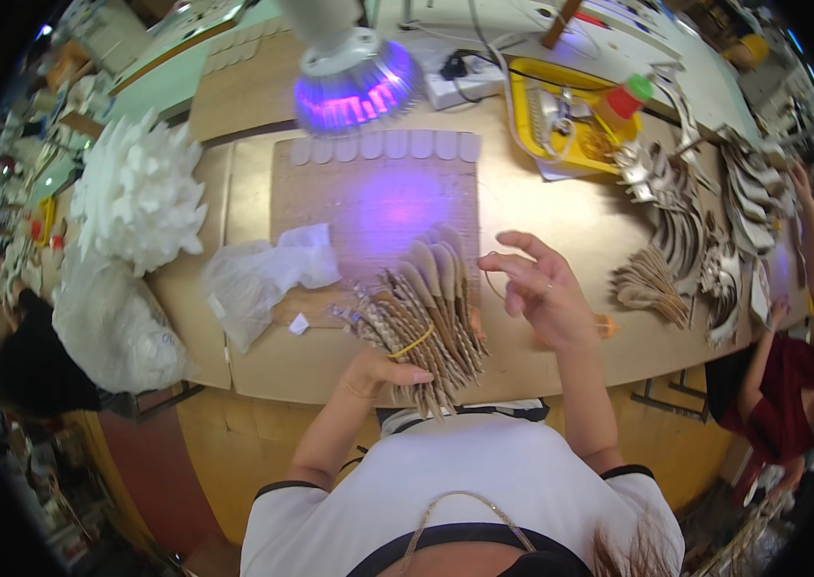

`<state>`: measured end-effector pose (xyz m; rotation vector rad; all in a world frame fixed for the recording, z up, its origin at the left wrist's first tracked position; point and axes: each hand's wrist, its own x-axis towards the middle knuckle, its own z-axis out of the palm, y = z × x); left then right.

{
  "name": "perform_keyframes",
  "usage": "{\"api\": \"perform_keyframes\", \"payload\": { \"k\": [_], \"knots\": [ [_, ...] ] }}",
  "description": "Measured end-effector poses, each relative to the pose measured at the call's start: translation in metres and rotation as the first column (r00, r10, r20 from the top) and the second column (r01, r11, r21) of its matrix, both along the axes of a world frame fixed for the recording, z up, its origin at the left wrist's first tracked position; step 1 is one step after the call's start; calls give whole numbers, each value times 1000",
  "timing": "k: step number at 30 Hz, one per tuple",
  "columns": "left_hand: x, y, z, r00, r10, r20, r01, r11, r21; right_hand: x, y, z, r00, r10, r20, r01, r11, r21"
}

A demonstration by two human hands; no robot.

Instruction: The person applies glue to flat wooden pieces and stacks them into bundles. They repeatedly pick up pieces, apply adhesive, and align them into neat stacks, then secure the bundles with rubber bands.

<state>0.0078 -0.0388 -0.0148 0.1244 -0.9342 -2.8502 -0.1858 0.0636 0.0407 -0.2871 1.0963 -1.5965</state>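
My left hand (390, 370) grips a bundle of brown petal-shaped pieces on twisted stems (426, 308), bound with a yellow rubber band (414, 342). The bundle fans upward over the wooden table (561, 221). My right hand (537, 288) hovers just right of the bundle's top, fingers spread, with a thin loop of wire or band (494, 281) at its fingertips.
A lamp with violet light (354, 82) hangs over a wooden board (378, 197) edged with pale petals. A crumpled plastic bag (263, 274) lies left, white spiky pieces (138, 192) farther left. A yellow tray (561, 111) and piles of finished petals (676, 240) sit right, near another person (782, 375).
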Motion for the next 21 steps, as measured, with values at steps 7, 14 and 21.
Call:
{"api": "perform_keyframes", "payload": {
  "k": [7,14,21],
  "knots": [
    [16,-10,1,996,-36,-87,39,999,31,3,-1,-18,982,-127,-141,112,988,-111],
    [15,-14,-2,996,-55,-74,37,973,-228,25,-1,-42,976,9,-216,-48,983,-176],
    [15,-12,-2,998,-46,-52,33,972,-233,40,1,-38,968,22,-250,-60,987,-148]
  ]
}}
